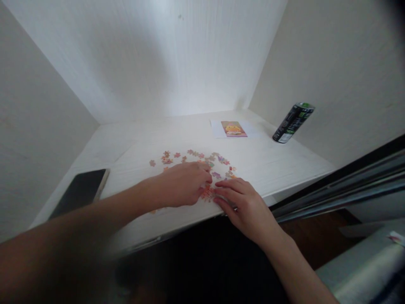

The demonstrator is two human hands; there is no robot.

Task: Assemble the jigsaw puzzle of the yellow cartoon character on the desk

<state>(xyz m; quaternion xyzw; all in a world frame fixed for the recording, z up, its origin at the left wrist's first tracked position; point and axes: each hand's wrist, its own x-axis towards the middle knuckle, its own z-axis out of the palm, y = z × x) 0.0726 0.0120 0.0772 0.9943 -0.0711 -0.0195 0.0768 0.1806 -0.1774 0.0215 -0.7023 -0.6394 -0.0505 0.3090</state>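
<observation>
Many small jigsaw puzzle pieces (217, 175), in orange, pink, purple and green, lie scattered on the white surface. A cluster of orange pieces (208, 193) sits between my two hands. My left hand (186, 182) reaches over the pieces from the left, its fingers curled down and closed. Whatever is at its fingertips is hidden from me. From the right, my right hand (242, 200) rests at the cluster's edge. Its fingers are slightly bent and apart, with the tips touching or very near the orange pieces.
A dark phone (80, 190) lies at the left, partly behind my left forearm. A picture card (233, 128) with a yellow figure lies on white paper at the back. A black drink can (292, 123) stands at the right. Walls enclose the white tabletop (152, 131).
</observation>
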